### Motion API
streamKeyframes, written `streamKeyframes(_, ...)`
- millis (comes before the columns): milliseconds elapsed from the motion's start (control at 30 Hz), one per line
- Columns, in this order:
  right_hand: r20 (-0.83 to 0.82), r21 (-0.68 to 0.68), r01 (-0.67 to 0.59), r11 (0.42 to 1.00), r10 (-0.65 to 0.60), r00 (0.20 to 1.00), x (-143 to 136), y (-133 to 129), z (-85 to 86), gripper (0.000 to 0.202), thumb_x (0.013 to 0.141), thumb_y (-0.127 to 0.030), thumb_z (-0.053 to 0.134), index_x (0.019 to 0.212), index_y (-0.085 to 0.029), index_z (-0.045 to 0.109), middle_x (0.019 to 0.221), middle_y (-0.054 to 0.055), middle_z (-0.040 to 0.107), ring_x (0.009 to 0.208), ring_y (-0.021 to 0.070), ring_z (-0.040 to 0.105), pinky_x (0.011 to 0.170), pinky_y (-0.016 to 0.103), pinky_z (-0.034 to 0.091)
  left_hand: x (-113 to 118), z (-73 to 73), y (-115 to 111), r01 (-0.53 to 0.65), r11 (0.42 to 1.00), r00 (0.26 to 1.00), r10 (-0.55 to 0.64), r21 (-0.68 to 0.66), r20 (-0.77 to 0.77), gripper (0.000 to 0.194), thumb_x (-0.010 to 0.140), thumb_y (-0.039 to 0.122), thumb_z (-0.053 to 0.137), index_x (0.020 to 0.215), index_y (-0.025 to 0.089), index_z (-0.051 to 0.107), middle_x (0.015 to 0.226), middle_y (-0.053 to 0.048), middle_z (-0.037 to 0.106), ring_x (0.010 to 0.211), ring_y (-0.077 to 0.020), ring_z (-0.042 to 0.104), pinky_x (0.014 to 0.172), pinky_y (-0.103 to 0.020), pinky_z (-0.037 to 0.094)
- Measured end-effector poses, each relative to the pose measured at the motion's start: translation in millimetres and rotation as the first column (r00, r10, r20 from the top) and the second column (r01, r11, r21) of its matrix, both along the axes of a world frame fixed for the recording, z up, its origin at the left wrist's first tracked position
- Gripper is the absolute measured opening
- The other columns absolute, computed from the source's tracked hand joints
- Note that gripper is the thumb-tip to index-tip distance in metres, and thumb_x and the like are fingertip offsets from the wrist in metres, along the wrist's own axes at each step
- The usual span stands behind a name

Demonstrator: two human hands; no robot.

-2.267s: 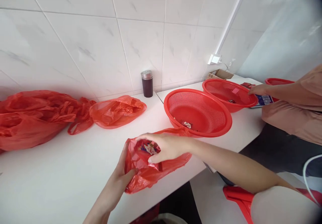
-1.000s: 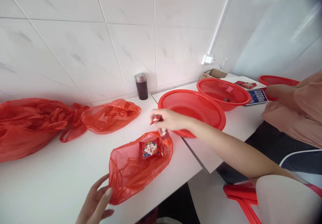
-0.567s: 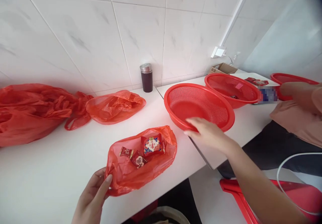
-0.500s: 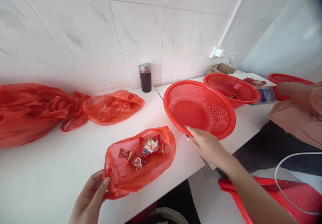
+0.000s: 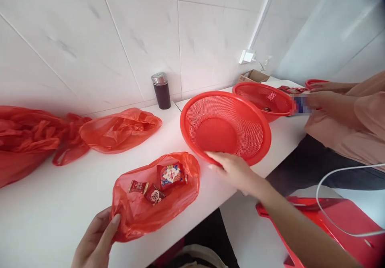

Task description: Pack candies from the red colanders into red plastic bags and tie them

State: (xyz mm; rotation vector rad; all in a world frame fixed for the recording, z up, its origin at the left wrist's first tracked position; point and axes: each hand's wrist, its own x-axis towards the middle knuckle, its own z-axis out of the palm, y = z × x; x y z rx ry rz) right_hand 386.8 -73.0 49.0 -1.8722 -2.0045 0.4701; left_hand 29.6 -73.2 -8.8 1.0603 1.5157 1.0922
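Observation:
A thin red plastic bag (image 5: 180, 208) lies spread on the white table, its mouth upwards. Inside are a larger red packet (image 5: 172, 175) with a patterned label and two small red wrapped sweets (image 5: 155, 194). My left hand (image 5: 98, 234) pinches the bag's left edge between thumb and fingers. To the right of the bag is a round red plastic basket (image 5: 216, 133) with mesh sides and nothing in it. My right hand (image 5: 236, 171) grips its near rim; some of the fingers are hidden.
More red bags (image 5: 123, 129) lie at the left. A dark flask (image 5: 161, 91) stands by the wall. Behind the basket is a second red basket (image 5: 258, 95) with a few items, beside a co-worker's hands (image 5: 321, 99). A red stool (image 5: 345, 224) stands below.
My view has turned slightly right, so things appear further left. More of the co-worker's arms shows. My hands keep their places on the bag and the basket.

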Motion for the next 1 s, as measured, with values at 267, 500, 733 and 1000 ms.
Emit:
streamKeyframes(267,0.172,-0.401,-0.002,0.916,0.077,0.982,45.3,81.3,18.4,0.034,0.081,-0.036,0.061,0.114,-0.027,0.066,0.120,0.011,0.065,0.106,0.0325,0.062,0.084,0.043,0.048,1.2,7.1,-12.6,0.011,0.999,0.996,-0.007,-0.042,0.086,0.042,0.073,0.052,0.070,0.105,0.024,0.065,0.106,-0.003,0.069,0.094,-0.0225,0.064,0.075,-0.028,0.054)
streamKeyframes(500,0.213,-0.457,-0.034,0.889,0.146,0.966,45.0,99.2,14.2,0.015,0.071,-0.024,0.068,0.085,-0.022,0.063,0.083,0.005,0.068,0.070,0.0211,0.064,0.060,0.031,0.043,-7.7,5.2,-16.9,0.043,0.998,0.996,-0.040,-0.039,0.079,0.043,0.076,0.052,0.067,0.108,0.023,0.063,0.108,-0.005,0.069,0.091,-0.0224,0.064,0.075,-0.031,0.054)
streamKeyframes(733,-0.112,0.114,-0.256,0.960,0.269,0.957,-42.7,67.4,54.4,0.025,0.084,-0.038,0.062,0.106,-0.027,0.059,0.099,0.002,0.067,0.084,0.0174,0.063,0.072,0.030,0.047,1.1,10.1,-19.9,0.064,0.996,0.989,-0.055,-0.059,0.140,0.040,0.076,0.049,0.068,0.106,0.022,0.064,0.100,-0.005,0.069,0.080,-0.0182,0.061,0.068,-0.027,0.052)
streamKeyframes(1000,0.307,0.101,-0.500,0.860,0.452,0.838,-91.9,51.8,21.9,0.031,0.080,-0.011,0.065,0.106,-0.028,0.067,0.124,0.009,0.057,0.112,0.0311,0.054,0.090,0.043,0.047,-30.1,20.2,-21.5,-0.065,0.997,0.950,0.077,-0.051,0.301,0.028,0.067,0.043,0.079,0.080,0.020,0.070,0.071,0.000,0.064,0.071,-0.0138,0.057,0.064,-0.020,0.053)
